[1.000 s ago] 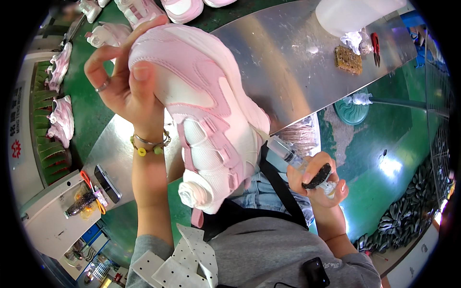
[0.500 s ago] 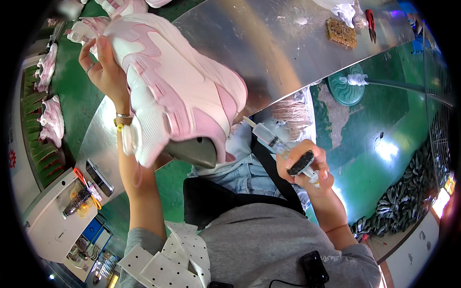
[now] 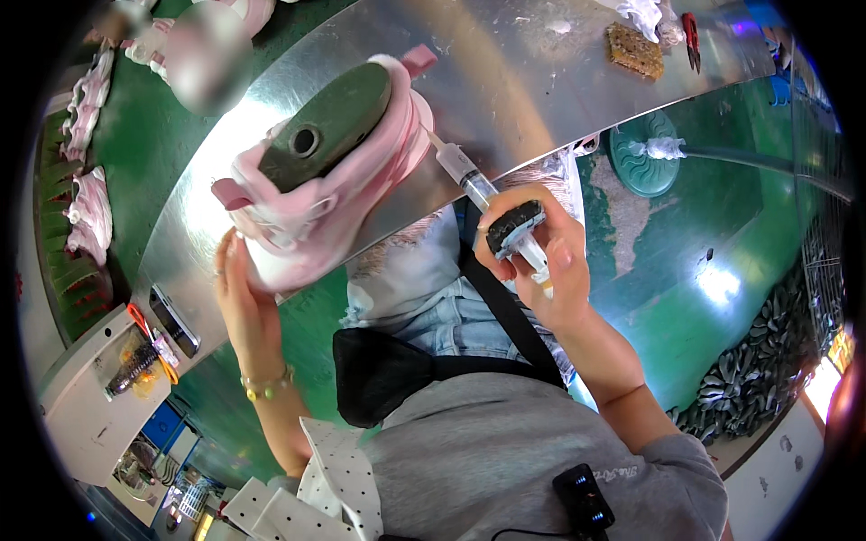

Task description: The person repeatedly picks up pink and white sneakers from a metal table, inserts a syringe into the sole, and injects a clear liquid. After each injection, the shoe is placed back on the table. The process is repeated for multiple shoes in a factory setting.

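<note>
A pink and white sneaker stands upright over the metal table, with a green shoe last filling its opening. My left hand grips it at the near left end, the fingers partly hidden underneath. In my right hand is a clear syringe, its thin tip close to the sneaker's right side; whether they touch I cannot tell. The same hand also keeps a small black-topped brush or pad between its fingers.
On the metal table lie a tan sponge, red-handled snippers and white crumpled material. More pink shoes line the rack at left. A phone and orange scissors lie lower left; a green round base stands right.
The sneaker has turned from showing its side to upright, with the last facing up. My left hand has moved down to its near end. The syringe has moved up and left toward it.
</note>
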A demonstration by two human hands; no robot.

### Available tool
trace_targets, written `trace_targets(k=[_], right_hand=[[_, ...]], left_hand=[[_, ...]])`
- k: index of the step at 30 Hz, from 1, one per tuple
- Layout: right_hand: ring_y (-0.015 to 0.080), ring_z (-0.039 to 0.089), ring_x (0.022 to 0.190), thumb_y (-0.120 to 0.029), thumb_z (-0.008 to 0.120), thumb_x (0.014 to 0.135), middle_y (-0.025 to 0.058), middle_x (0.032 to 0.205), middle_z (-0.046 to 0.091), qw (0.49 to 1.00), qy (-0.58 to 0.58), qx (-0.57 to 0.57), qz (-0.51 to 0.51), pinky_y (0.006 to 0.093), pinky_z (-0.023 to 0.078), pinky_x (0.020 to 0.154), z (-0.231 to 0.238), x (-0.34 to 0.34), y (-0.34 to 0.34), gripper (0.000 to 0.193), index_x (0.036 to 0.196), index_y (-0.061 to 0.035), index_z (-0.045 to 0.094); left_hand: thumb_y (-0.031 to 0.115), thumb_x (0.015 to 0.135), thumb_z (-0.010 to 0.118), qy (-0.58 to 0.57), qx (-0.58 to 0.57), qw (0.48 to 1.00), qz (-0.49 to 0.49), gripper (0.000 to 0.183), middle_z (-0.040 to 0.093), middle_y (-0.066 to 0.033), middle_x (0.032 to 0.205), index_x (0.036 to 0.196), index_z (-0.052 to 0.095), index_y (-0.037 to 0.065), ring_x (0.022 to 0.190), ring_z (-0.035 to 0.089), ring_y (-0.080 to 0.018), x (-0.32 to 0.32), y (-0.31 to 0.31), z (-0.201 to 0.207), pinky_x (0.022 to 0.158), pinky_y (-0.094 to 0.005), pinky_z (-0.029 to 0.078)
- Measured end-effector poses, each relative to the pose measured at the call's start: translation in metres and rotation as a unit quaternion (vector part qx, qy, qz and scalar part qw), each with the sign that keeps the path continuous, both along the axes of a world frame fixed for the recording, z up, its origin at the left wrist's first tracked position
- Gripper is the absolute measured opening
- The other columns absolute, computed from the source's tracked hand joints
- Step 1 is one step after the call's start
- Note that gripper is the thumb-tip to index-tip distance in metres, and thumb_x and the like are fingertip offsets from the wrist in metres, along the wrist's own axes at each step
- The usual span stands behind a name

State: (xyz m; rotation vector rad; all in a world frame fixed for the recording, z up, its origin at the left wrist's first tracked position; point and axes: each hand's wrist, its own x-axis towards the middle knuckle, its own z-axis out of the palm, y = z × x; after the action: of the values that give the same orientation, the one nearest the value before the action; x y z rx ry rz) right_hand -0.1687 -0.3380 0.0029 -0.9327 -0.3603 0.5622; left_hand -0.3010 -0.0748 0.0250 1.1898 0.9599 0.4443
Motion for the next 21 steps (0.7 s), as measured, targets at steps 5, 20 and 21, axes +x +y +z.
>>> trace_targets(k=[5, 20, 21], right_hand=[[0.012, 0.035, 0.047, -0.059, 0.034, 0.083, 0.0066, 0.055, 0.041, 0.993, 0.072, -0.087, -0.016, 0.0239, 0.026, 0.047, 0.018, -0.001, 0.002, 0.064, 0.093, 0.0026, 0.047], [0.0096, 0.036, 0.041, -0.062, 0.026, 0.083, 0.0045, 0.053, 0.042, 0.956, 0.232, -0.161, 0.072, 0.0225, 0.023, 0.039, 0.114, 0.013, -0.029, 0.072, 0.081, 0.0061, 0.05], [0.0097, 0.039, 0.043, -0.066, 0.031, 0.079, 0.005, 0.055, 0.044, 0.955, 0.206, -0.199, 0.08, 0.0223, 0.025, 0.04, 0.12, 0.008, -0.029, 0.075, 0.083, 0.0066, 0.05]], left_hand=[[0.015, 0.076, 0.066, 0.028, -0.197, 0.962, -0.188, 0.062, 0.053, -0.0115, 0.116, 0.127, 0.036, -0.003, 0.104, 0.054, -0.0195, -0.018, -0.053, 0.009, 0.089, -0.0318, 0.044], [0.017, 0.057, 0.081, -0.027, -0.002, 0.914, -0.405, 0.072, 0.055, -0.0084, 0.111, 0.118, 0.046, 0.001, 0.104, 0.051, -0.0184, 0.041, -0.126, -0.061, 0.09, -0.032, 0.041], [0.017, 0.057, 0.081, -0.028, -0.008, 0.914, -0.404, 0.072, 0.055, -0.0084, 0.111, 0.118, 0.047, 0.001, 0.104, 0.051, -0.0186, 0.041, -0.127, -0.063, 0.09, -0.0321, 0.041]])
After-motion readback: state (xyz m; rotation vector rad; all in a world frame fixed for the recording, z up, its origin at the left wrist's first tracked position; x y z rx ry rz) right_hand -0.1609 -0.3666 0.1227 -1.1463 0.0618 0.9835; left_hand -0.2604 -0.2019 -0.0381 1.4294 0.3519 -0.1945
